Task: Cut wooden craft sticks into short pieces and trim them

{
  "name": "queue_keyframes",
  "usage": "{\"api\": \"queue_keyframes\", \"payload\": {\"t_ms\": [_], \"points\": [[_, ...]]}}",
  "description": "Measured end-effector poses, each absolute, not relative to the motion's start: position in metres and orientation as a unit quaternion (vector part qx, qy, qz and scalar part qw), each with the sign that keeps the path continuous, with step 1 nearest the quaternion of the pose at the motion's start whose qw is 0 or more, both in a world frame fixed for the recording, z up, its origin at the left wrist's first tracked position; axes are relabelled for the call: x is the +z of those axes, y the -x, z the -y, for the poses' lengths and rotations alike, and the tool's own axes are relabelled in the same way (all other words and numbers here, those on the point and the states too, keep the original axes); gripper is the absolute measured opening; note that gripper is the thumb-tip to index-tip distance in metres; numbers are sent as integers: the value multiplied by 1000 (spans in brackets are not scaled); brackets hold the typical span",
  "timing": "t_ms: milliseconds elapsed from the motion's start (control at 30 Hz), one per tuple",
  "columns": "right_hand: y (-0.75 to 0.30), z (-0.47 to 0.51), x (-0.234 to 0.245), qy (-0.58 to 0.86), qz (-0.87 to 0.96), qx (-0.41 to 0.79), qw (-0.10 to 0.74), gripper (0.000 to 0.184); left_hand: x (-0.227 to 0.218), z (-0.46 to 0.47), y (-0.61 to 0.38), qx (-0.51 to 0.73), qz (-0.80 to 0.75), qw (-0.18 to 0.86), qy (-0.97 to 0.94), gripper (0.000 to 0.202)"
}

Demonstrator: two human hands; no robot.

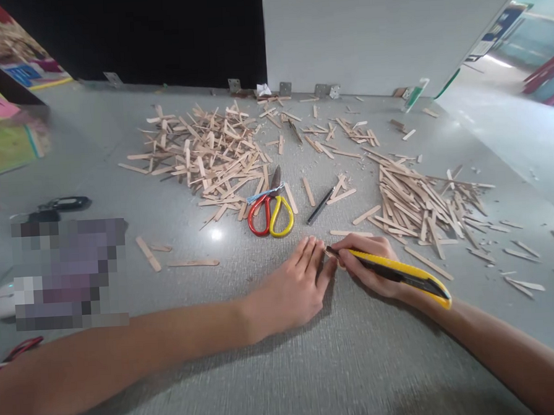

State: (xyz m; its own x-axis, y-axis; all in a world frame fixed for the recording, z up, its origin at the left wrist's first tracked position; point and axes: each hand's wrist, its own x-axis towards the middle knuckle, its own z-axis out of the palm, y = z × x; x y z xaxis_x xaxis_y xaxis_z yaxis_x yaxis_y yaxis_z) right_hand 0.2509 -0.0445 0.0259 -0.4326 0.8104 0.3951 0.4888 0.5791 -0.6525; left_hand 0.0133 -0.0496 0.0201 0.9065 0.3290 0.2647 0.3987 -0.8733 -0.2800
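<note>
My right hand (370,264) is closed around a yellow and black utility knife (401,274), its tip pointing left at a small wooden stick piece (331,253) on the grey surface. My left hand (293,287) lies palm down beside it, fingers stretched out and together, the fingertips pressing next to the blade tip. What lies under those fingers is hidden.
Red and yellow scissors (270,211) and a black pen (319,206) lie just beyond my hands. Piles of wooden sticks (209,152) spread at the back left and at the right (420,203). Loose sticks (148,253) lie left. A white panel (365,35) stands behind.
</note>
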Motion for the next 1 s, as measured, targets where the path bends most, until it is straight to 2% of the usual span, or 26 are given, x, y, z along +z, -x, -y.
{"api": "queue_keyframes", "payload": {"t_ms": [367, 567, 800, 1000], "points": [[-255, 43, 30, 352, 851, 233, 312, 15, 27, 51, -16, -40, 225, 121, 966, 59], [-254, 42, 32, 383, 823, 258, 331, 15, 24, 51, -15, -38, 223, 112, 968, 60], [-247, 47, 34, 431, 765, 306, 368, 21, 25, 47, -11, -43, 205, 83, 974, 75], [-245, 50, 37, 451, 753, 302, 372, 20, 24, 48, -12, -52, 205, 81, 974, 77]]}}
